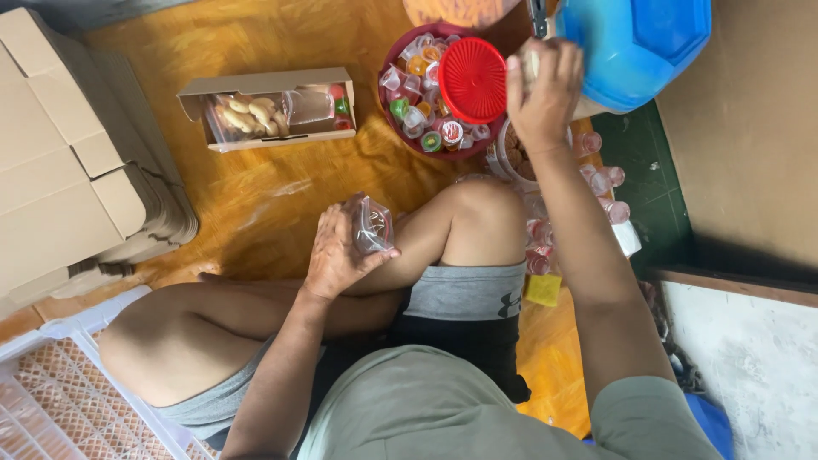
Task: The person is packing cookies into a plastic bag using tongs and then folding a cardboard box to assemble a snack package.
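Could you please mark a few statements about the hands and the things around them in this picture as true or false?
1. The left hand holds a small clear plastic bag. True.
2. The red lid lies on the stack of flat cardboard. False: it rests on the round tray of small jelly cups.
3. The open cardboard box on the floor holds snacks. True.
4. The right hand rests on the person's knee. False: it reaches up beside the blue container.
5. The white plastic crate sits at lower left. True.
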